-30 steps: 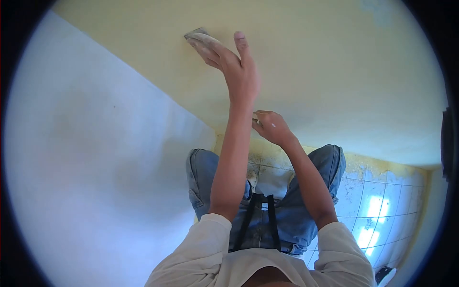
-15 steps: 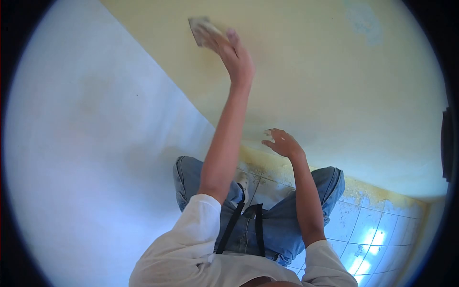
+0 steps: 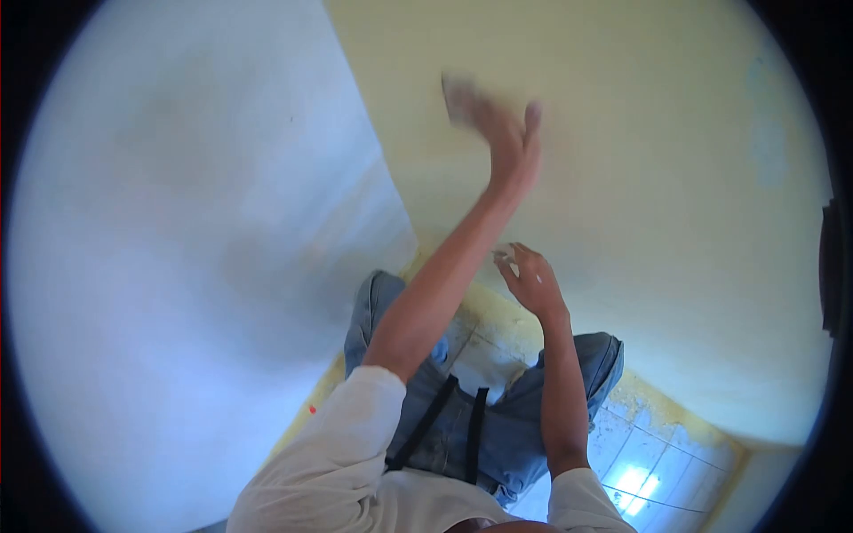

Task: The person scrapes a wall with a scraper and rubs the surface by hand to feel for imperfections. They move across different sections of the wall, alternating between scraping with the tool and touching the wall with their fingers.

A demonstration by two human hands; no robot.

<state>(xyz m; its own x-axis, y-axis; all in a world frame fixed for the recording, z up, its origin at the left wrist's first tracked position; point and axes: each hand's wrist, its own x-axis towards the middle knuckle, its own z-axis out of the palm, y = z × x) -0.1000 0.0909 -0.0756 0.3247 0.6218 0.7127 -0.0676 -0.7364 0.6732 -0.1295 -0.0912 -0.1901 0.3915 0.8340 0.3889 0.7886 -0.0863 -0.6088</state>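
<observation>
My left hand (image 3: 508, 133) is stretched out against the upper part of the yellow wall (image 3: 622, 115). Its blurred fingers press on a thin, flat, dark-edged sheet that looks like sandpaper (image 3: 450, 99), which shows at the fingertips. The thumb sticks up apart from the fingers. Lower down, my right hand (image 3: 537, 281) is close to the same wall, fingers loosely bent and thumb apart. Pale, dusty-looking patches show around its fingertips, and a small white fleck is on the back of the hand.
A white wall (image 3: 204, 204) meets the yellow one in a corner at the left. Below are my bent legs in jeans (image 3: 444, 435) and a tiled floor (image 3: 631, 462) with residue along the wall base. A pale patch (image 3: 769, 147) marks the yellow wall at right.
The view has turned, so the wall corner appears further right. My left hand with the sheet appears lower and further right, and blurred. My right hand has stayed near the wall.
</observation>
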